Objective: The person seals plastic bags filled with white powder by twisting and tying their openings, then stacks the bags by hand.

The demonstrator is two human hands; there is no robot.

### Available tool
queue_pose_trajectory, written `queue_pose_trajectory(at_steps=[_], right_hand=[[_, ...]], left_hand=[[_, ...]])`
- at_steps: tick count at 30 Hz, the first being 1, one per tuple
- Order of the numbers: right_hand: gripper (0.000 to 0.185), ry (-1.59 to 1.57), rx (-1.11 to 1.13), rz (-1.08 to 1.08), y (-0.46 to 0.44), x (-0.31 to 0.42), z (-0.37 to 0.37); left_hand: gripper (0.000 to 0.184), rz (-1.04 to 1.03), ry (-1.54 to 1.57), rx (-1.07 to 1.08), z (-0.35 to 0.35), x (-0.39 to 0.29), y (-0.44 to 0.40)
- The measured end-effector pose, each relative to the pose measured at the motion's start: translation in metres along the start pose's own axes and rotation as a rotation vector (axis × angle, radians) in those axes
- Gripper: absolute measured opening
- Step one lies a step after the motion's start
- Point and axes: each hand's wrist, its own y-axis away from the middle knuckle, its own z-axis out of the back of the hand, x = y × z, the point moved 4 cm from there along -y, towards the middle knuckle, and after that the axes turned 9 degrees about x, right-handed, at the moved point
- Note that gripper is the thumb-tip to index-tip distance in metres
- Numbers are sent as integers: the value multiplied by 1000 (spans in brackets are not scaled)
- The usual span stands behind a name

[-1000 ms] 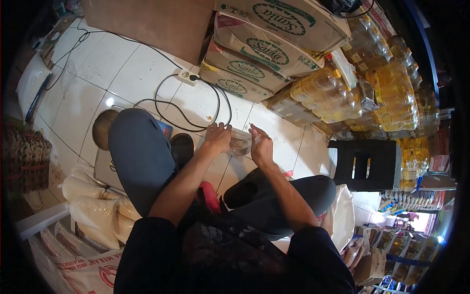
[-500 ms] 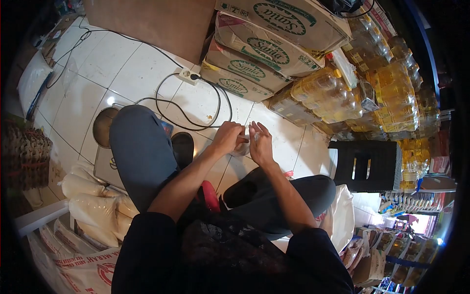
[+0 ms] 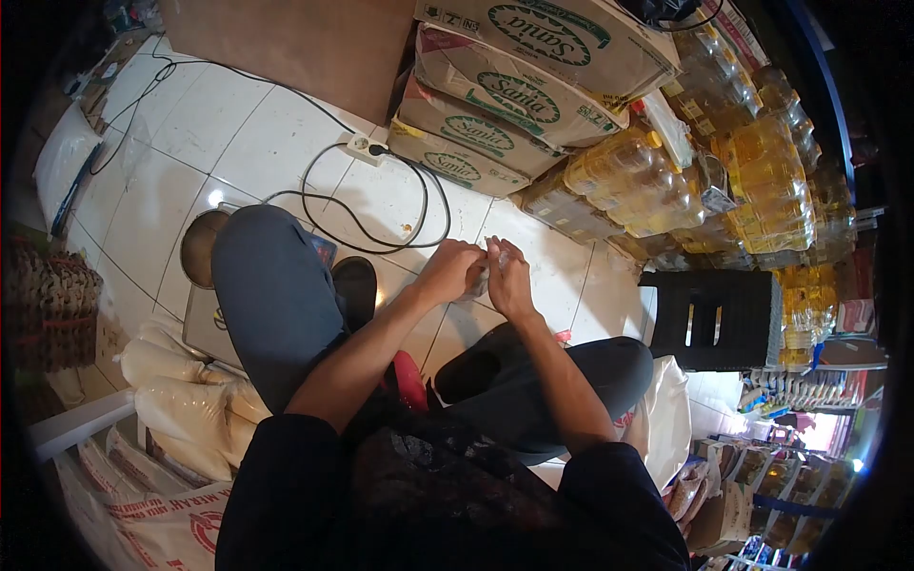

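Note:
Between my knees, above the tiled floor, both hands meet at a small clear plastic bag [image 3: 479, 283], mostly hidden by the fingers. My left hand [image 3: 451, 271] is closed on the bag from the left, with its fingers bent. My right hand [image 3: 508, 276] pinches the bag's top from the right, its fingertips touching those of my left hand. What the bag contains cannot be made out. A black cable [image 3: 381, 249] lies looped on the floor just beyond my left hand.
A white power strip [image 3: 365, 149] lies near stacked cartons [image 3: 476, 128]. Wrapped oil bottles [image 3: 636, 186] stand at the right, above a black stool [image 3: 712, 322]. Filled clear bags [image 3: 181, 404] and a round metal container [image 3: 198, 249] are at the left.
My left hand has moved right, up against my right hand. The fingers of my right hand, more upright and spread before, are now bent in, and the bag between the hands is more covered.

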Motion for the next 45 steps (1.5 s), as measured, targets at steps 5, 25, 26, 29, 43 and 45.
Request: queue_pose_trajectory(at_steps=[5,25,26,29,43,45], right_hand=[[45,53,17,8,1,2,-3],[50,-153,112,-68,-6,-8,-12],[50,-219,91,-95,-9,-21,-14],[42,-313,2,-24,-12,-4,11],[22,781,717,85,2,28,12],[17,837,561,-7,-8,30,18]], left_hand=[[4,36,-94,139,0,1,-2],[45,329,-137,261,-62,40,21],[43,320,-145,244,-63,42,21],[38,294,-173,305,-60,41,21],[35,241,-217,297,-46,34,19],[34,276,-165,236,-40,30,18]])
